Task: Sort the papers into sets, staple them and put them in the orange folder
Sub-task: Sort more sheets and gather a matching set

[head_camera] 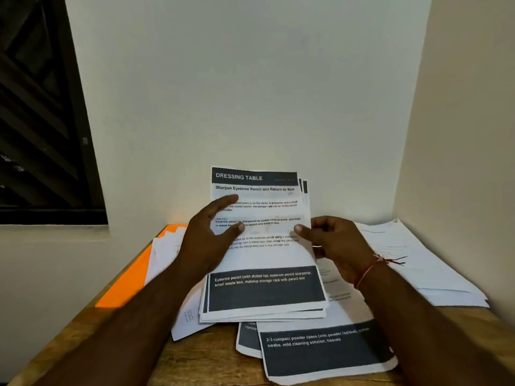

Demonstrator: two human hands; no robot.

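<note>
Now a stack (262, 246) of printed sheets is up between both hands at mid table (195, 358), top page headed "DRESSING TABLE", w/ edges of a few more pages peeking out at top right. L hand (211, 235) is relaxed, fingers straight and spread, palm against the stack's left edge, thumb tip on the front page. R hand (334, 240) pinches the right edge: thumb on front, fingers curled behind. Red thread (367, 271) goes round the R wrist. Stack's lower edge is down among loose sheets (320, 349) at the table's near side; can't tell if it touches them. Orange folder (125, 280) lies flat at the table's left side, partly under white pages (164, 246), just left of the L hand. Another pile (418, 260) lies at right, by the wall (250, 93). Dark window (41, 107) at far left.
</note>
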